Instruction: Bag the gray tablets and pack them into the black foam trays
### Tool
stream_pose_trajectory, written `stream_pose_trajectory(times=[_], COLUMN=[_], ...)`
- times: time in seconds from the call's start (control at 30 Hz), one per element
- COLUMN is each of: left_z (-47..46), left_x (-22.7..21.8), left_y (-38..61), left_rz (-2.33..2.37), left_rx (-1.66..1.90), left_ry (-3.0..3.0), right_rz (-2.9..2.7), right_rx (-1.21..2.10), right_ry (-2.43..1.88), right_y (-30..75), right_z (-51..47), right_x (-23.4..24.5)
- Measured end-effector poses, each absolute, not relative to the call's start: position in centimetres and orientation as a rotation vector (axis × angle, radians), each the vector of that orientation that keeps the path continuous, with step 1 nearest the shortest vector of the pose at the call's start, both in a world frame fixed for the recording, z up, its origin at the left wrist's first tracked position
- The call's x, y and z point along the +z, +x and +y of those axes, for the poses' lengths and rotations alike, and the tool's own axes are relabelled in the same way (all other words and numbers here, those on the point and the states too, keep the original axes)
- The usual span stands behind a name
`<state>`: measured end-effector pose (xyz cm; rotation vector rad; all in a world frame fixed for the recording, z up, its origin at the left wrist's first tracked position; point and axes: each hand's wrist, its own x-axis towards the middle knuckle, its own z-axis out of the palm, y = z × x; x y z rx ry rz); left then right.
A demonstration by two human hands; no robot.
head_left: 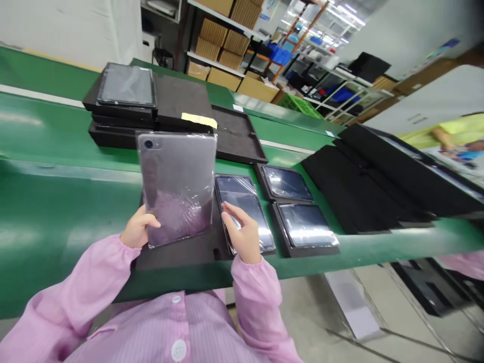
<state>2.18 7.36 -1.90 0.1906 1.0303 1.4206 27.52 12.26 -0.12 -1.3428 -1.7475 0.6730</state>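
Left hand [138,229], fingers clamped on film-wrapped grey tablet [179,184], right hand [245,237], fingers slightly apart over glossy rectangular tablet [239,190]

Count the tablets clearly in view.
5: one tablet in the left hand, another by the right hand, two further right, one atop the left stack. Stacks may hide more.

Grey tablet [181,176], striped lilac-pink smock [147,330], green bench [60,217], black trays [351,186]
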Motion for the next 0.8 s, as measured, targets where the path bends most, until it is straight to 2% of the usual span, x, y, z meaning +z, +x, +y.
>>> stream_pose_trajectory(times=[0.2, 0.47, 0.57, 0.7, 0.8], left_z=[7.5, 7.5, 7.5, 7.4, 7.5], left_x=[-1.7, -1.9, -1.9, -2.3, -2.5], left_y=[2.3, 2.4, 2.2, 2.0, 2.2], left_rz=[0.977, 1.0, 1.009, 1.04, 1.012], left_rx=[1.346, 1.373, 1.365, 1.387, 1.366], left_ry=[0.295, 0.388, 0.428, 0.441, 0.409], right_rz=[-1.51, -1.558, -1.861, -2.199, -2.263], right_rx=[0.686, 0.39, 0.627, 1.131, 1.311], right_ry=[-1.304, -1.183, -0.923, -0.285, -0.097], right_y=[21.9, 19.2, 16.6, 13.7, 12.8], right_z=[14.3, 12.1, 8.9, 4.5, 3.2], right_x=[1.0, 1.8, 2.0, 0.3, -0.8])
